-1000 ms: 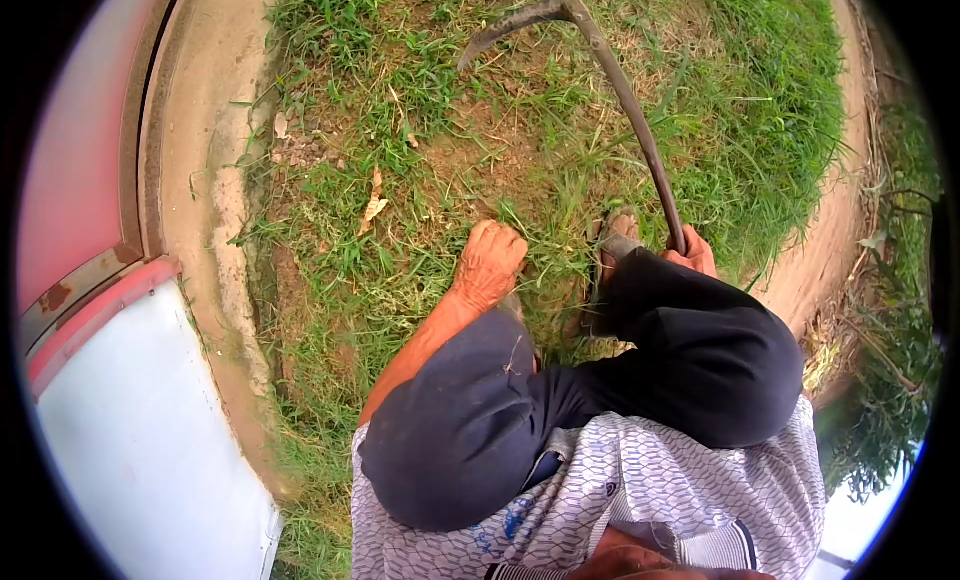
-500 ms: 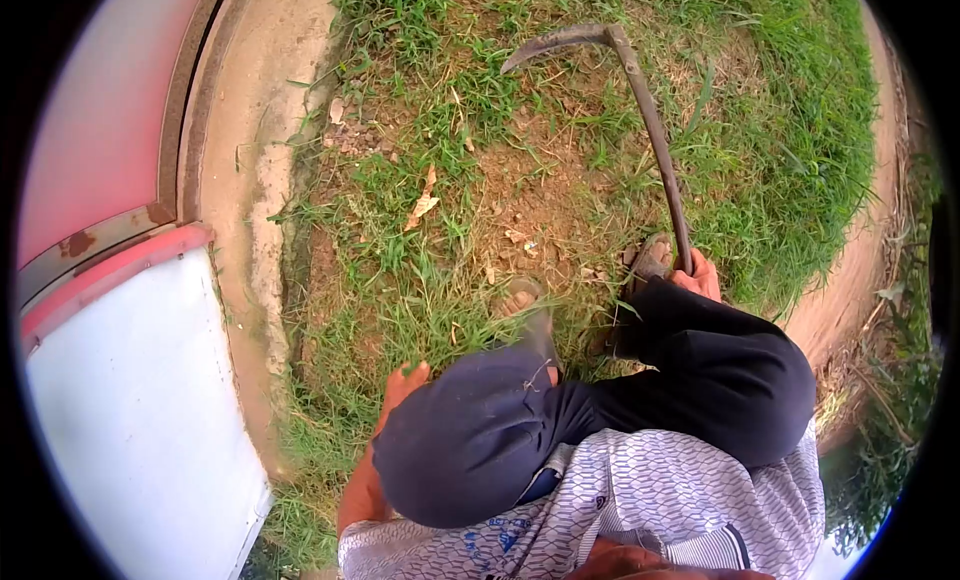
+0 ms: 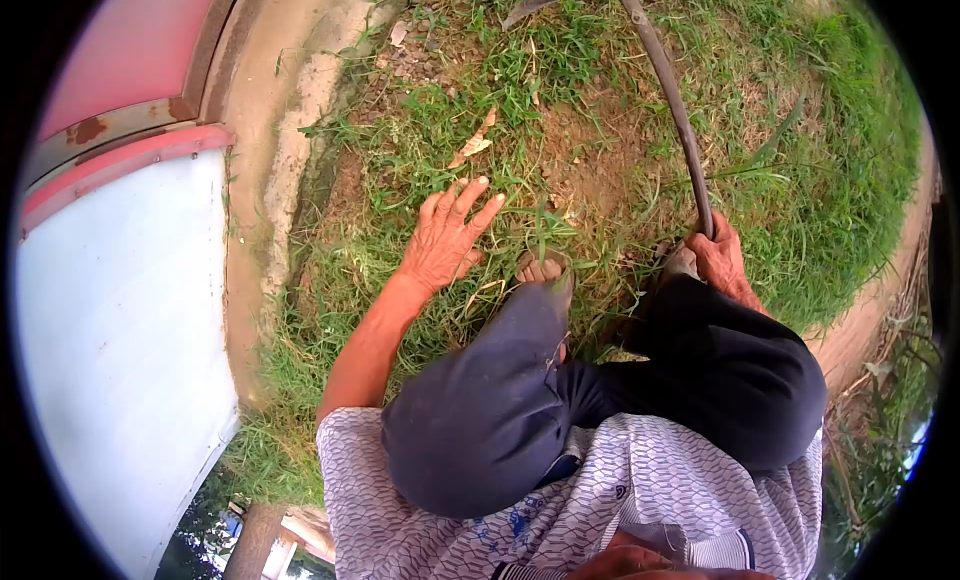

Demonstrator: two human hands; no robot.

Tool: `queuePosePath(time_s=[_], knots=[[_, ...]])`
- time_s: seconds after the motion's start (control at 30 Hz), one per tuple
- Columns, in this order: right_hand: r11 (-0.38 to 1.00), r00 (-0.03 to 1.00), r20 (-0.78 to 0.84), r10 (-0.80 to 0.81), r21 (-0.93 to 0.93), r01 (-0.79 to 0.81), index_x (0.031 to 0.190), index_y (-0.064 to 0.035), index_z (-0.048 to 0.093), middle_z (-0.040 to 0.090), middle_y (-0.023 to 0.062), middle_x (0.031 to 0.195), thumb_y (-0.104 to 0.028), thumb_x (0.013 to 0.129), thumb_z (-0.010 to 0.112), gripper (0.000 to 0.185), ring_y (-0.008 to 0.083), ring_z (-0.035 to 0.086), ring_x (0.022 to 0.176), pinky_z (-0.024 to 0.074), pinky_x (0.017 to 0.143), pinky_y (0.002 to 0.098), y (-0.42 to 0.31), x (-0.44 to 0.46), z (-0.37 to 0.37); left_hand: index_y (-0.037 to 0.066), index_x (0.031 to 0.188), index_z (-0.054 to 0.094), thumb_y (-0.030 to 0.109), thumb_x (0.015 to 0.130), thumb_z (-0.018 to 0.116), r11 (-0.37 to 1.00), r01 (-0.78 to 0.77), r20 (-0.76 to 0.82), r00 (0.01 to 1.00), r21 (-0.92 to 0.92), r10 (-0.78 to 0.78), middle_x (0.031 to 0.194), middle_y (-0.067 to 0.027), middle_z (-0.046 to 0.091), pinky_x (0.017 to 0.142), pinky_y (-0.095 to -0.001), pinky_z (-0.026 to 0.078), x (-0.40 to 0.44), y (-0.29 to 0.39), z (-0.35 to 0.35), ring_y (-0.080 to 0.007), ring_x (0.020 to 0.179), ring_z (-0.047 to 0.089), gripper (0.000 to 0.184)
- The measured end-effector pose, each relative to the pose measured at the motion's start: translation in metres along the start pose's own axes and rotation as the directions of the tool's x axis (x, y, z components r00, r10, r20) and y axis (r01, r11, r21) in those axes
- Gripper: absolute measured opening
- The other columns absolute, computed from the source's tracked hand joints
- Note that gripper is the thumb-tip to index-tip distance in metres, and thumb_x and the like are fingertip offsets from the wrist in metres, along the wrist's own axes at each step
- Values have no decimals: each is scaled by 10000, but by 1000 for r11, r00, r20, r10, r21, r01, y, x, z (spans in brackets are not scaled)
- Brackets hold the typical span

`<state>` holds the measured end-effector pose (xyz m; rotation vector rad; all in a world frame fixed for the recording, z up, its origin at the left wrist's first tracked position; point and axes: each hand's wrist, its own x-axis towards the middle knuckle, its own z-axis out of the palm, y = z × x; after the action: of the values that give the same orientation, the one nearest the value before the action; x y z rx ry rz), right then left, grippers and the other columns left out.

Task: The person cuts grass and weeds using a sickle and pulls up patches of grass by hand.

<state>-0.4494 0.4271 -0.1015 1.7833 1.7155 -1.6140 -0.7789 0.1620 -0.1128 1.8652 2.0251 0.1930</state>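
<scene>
My right hand (image 3: 721, 260) is wrapped round the lower end of a long-handled sickle (image 3: 678, 105). Its wooden handle points away from me, and its curved blade reaches left at the top of the view, partly cut off by the edge. My left hand (image 3: 444, 240) is stretched out over the grass (image 3: 400, 195), palm down and fingers apart, holding nothing. Just beyond its fingertips lies a dry brown leaf (image 3: 475, 140). Between my hands, my left foot (image 3: 541, 268) shows in front of my knee, with grass blades across it.
A concrete edge (image 3: 283, 170) runs along the left, beside a white and red metal panel (image 3: 125, 270). Bare reddish soil (image 3: 590, 155) shows amid the grass ahead. A dirt path (image 3: 860, 345) curves along the right, with brush past it.
My left hand has come forward from beside my left knee and opened over the grass. The view has shifted, so the sickle sits higher; my right hand still grips it.
</scene>
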Motion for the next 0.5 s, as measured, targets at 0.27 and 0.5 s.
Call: queuePosePath(time_s=[0.27,0.5], knots=[[998,998,-47,-52,37,53,810,-45,491,425,23,665,-178,706,628,217,151,395,595,369,560,315,42,-23,3,59,917,556,82,678,593,866,-469,-98,883,-174,458,740,-60,499,796,-392,440,65,-1,55,-272,801,524,243],[998,998,-51,-37,54,40,797,-41,475,407,20,662,-165,693,612,212,152,373,592,359,560,318,59,-27,10,76,934,553,143,676,688,851,266,270,951,-453,-153,808,-125,578,654,-377,444,66,16,58,-246,715,563,298]])
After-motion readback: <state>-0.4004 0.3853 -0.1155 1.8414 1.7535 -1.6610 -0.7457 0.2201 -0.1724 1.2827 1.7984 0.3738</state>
